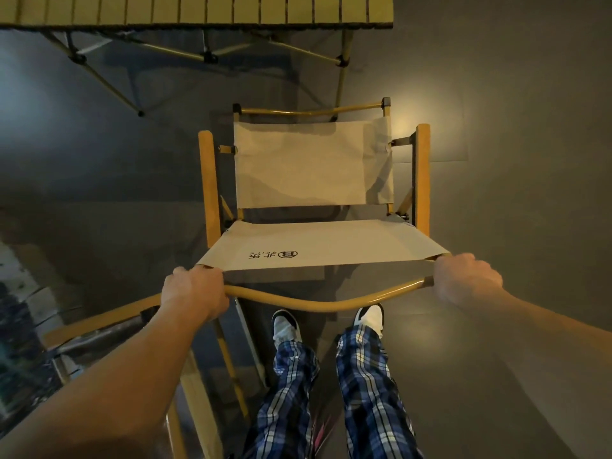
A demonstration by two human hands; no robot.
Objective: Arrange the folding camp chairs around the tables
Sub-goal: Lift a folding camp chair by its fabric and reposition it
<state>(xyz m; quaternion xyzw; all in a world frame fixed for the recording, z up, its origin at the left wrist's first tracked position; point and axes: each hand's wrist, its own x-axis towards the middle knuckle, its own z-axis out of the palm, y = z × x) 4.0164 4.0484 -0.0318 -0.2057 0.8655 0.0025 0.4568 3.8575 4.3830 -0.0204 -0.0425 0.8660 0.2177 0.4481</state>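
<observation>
An unfolded camp chair (314, 167) with beige canvas seat and back and a yellow-tan frame stands in front of me, its seat facing the slatted folding table (198, 9) at the top. My left hand (195, 293) grips the left end of the chair's curved top back bar (318, 304). My right hand (467, 279) grips the bar's right end. The back canvas carries a black printed logo.
Another folding chair (99, 326) stands close at my lower left, partly hidden by my left arm. My legs in plaid trousers and white shoes (286, 326) stand right behind the held chair. Dark floor (496, 127) spreads to the right; the table's crossed legs (109, 84) reach down upper left.
</observation>
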